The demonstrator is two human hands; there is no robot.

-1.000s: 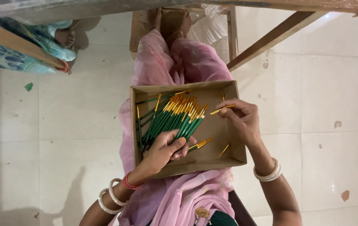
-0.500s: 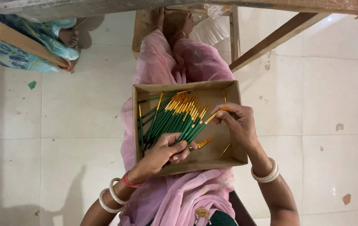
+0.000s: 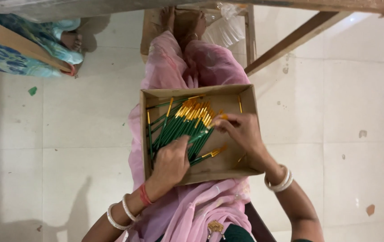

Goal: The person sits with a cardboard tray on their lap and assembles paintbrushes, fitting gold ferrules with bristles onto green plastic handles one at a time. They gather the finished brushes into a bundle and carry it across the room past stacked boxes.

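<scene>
A shallow cardboard box [image 3: 228, 169] rests on my lap, over pink cloth. In it lies a bundle of thin green sticks with yellow tips [image 3: 181, 123]. My left hand [image 3: 172, 162] grips the lower end of that bundle. My right hand [image 3: 240, 131] pinches one green stick by its yellow tip and lays it against the bundle's right side. A few loose sticks [image 3: 214, 153] lie on the box floor between my hands.
Pale floor tiles lie all around. A wooden frame with a slanted bar [image 3: 290, 42] and a clear plastic bag [image 3: 228, 27] stand ahead. Another person's foot [image 3: 72, 41] and blue patterned cloth [image 3: 3, 58] are at the upper left.
My right hand has moved left with a stick, from the box's right side to the bundle. The left hand has kept its hold on the bundle.
</scene>
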